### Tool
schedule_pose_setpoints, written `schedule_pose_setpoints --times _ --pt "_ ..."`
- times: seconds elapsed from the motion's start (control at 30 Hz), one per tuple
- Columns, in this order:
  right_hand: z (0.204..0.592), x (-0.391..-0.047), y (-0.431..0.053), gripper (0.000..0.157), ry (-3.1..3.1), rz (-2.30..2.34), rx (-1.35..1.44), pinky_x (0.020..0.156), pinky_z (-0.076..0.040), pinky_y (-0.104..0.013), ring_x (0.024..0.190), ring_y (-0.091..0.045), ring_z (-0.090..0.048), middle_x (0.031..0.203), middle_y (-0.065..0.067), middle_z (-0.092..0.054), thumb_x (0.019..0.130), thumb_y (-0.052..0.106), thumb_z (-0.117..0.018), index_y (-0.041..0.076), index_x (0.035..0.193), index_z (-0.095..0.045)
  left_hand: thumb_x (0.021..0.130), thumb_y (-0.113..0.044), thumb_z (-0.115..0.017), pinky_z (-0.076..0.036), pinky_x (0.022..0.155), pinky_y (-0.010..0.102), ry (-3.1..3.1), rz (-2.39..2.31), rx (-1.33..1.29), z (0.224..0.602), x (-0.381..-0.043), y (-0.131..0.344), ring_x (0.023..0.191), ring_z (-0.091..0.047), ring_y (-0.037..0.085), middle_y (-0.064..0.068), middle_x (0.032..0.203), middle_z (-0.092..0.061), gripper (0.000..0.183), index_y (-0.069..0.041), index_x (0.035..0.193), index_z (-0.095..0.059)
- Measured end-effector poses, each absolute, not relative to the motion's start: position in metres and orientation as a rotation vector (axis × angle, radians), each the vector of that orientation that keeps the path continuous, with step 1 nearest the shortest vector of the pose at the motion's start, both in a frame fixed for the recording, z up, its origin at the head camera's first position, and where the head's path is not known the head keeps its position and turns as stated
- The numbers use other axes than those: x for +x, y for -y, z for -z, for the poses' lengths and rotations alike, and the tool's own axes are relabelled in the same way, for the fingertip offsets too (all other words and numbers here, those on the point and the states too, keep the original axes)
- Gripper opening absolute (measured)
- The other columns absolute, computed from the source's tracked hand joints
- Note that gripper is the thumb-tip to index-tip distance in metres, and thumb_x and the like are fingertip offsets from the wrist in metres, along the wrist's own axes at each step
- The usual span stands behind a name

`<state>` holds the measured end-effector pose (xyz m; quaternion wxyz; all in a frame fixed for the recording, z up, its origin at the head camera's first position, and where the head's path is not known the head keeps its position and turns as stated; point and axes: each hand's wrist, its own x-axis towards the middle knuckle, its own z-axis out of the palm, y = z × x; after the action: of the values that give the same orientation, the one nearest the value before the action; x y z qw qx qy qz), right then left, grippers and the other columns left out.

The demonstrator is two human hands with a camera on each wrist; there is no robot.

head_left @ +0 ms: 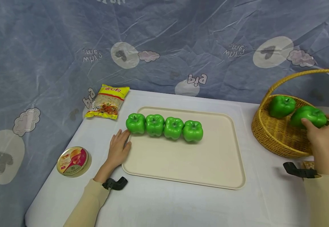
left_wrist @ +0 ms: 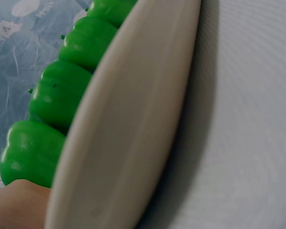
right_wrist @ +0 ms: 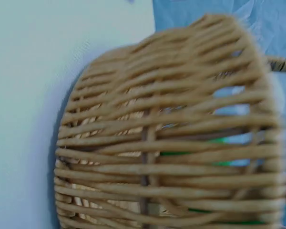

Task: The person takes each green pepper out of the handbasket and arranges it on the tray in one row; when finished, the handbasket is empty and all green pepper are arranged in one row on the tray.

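Note:
In the head view my right hand [head_left: 325, 132] reaches into the wicker basket [head_left: 262, 132] at the right and grips a green bell pepper [head_left: 306, 116], thumb on its near side. A second green bell pepper [head_left: 282, 106] lies beside it in the basket. On the beige tray [head_left: 181, 164], several green bell peppers stand in a row, stems up, along the far left part. My left hand [head_left: 119, 149] rests at the tray's left edge, fingertips by the leftmost pepper [head_left: 136, 124]. Basket weave [right_wrist: 157, 143] hides most of the right hand in the right wrist view.
A yellow bag of pasta [head_left: 107, 102] lies behind the left hand, and a round tin [head_left: 73, 161] stands at the table's left. The basket's tall handle [head_left: 298, 74] arches over it. Something small and brown [head_left: 308, 164] lies partly hidden under the right wrist.

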<state>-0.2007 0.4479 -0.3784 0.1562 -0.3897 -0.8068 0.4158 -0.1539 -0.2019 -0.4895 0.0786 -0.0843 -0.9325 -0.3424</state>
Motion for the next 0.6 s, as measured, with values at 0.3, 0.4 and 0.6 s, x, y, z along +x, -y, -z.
schedule_pose_setpoints --times 0.3,0.4,0.6 --pt "0.359 -0.170 -0.415 0.070 2.296 -1.119 -1.070 0.104 -0.035 -0.020 0.107 0.015 -0.029 0.151 0.019 -0.026 0.092 0.041 -0.059 0.040 0.150 -0.021 0.096 -0.009 -0.049 -0.004 0.118 0.062 2.796 1.016 -0.259 0.489 -0.154 0.202 0.147 -0.020 0.044 0.022 0.151 -0.041 0.050 0.003 0.144 -0.044" --pt "0.351 -0.158 -0.398 0.070 2.313 -1.101 -1.004 0.106 -0.035 -0.019 0.102 0.016 -0.031 0.135 0.028 -0.030 0.091 0.039 -0.062 0.038 0.150 -0.023 0.096 -0.010 -0.049 -0.005 0.118 0.062 2.796 1.014 -0.259 0.490 -0.155 0.202 0.147 -0.020 0.044 0.022 0.151 -0.041 0.049 0.003 0.144 -0.044" --pt "0.340 -0.143 -0.361 0.076 2.394 -1.107 -0.920 0.100 -0.035 -0.017 0.104 0.013 -0.032 0.153 0.012 -0.031 0.090 0.035 -0.066 0.038 0.151 -0.021 0.096 -0.010 -0.049 -0.006 0.117 0.063 2.788 1.009 -0.257 0.491 -0.154 0.203 0.146 -0.021 0.044 0.022 0.151 -0.042 0.049 0.003 0.143 -0.044"
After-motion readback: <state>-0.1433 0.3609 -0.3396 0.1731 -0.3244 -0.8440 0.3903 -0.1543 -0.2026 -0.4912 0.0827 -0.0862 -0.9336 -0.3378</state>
